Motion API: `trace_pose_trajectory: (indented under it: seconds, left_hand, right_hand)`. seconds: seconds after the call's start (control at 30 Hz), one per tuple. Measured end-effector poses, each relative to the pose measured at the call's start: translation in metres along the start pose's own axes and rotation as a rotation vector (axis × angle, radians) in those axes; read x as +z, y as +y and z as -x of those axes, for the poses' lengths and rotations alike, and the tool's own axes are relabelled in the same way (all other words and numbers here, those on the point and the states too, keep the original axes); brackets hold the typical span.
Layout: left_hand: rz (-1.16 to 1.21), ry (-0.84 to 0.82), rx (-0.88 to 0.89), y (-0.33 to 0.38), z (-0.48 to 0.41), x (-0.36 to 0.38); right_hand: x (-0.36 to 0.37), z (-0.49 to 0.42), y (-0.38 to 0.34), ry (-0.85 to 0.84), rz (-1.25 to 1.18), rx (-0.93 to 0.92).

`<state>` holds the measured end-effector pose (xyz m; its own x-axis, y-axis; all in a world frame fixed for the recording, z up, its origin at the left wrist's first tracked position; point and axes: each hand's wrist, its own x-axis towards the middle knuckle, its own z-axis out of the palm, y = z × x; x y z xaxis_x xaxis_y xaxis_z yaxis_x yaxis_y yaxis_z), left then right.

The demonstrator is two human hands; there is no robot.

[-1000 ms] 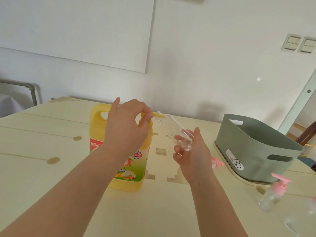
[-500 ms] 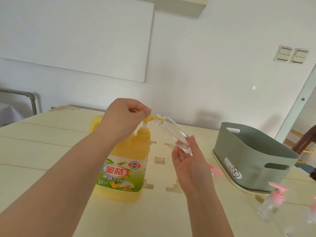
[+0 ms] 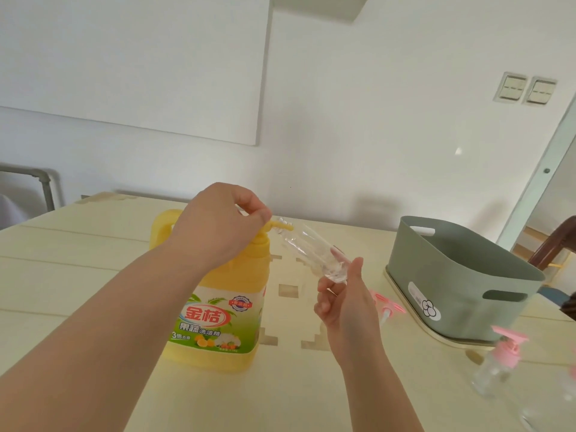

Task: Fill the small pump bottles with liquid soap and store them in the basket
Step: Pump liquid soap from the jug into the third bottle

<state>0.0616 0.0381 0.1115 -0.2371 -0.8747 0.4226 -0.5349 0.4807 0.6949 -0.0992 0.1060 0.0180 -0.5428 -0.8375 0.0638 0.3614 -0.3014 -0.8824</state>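
A big yellow soap jug [image 3: 215, 310] with a green label stands on the table. My left hand [image 3: 218, 229] rests curled over its yellow pump head, whose spout [image 3: 280, 226] pokes out to the right. My right hand [image 3: 343, 297] holds a small clear bottle [image 3: 311, 251] by its base, tilted, with its open neck at the spout. The bottle's pink pump top [image 3: 386, 302] lies on the table behind my right hand. A grey-green basket [image 3: 461, 275] stands to the right.
A small clear bottle with a pink pump [image 3: 498, 360] stands at the table's right front, and another clear bottle [image 3: 558, 400] is partly cut off by the frame's right edge. A dark chair [image 3: 554, 244] is beyond the basket. The wall runs behind the table [image 3: 93, 260].
The camera has tilted up a little. My left hand has risen with the pump head and its fingers have curled over it. The small bottle stays at the spout.
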Motion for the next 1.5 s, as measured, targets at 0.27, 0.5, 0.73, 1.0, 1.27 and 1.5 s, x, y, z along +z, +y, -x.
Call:
trace_pose_trajectory:
  seconds: [0.27, 0.5, 0.73, 1.0, 1.27, 1.5]
  left_hand:
    - [-0.009, -0.169, 0.094, 0.002, -0.009, -0.015]
    - [-0.312, -0.373, 0.037, -0.004, -0.017, -0.034]
    - [-0.167, -0.536, -0.206, -0.001, -0.028, -0.042]
    - [-0.150, -0.613, -0.285, 0.010, -0.043, -0.042]
    - [-0.076, -0.609, -0.276, 0.000, -0.043, -0.041]
    - [0.121, -0.534, -0.271, -0.004, -0.035, -0.040]
  right_hand:
    - [0.000, 0.004, -0.007, 0.009, -0.076, 0.049]
    - [0.010, 0.011, -0.020, 0.025, -0.111, 0.070]
    - [0.015, 0.007, -0.018, 0.023, -0.118, 0.101]
    - [0.013, 0.001, -0.009, 0.009, -0.115, 0.135]
    - [0.010, 0.004, -0.008, -0.008, -0.119, 0.145]
    - [0.016, 0.007, -0.020, -0.002, -0.124, 0.124]
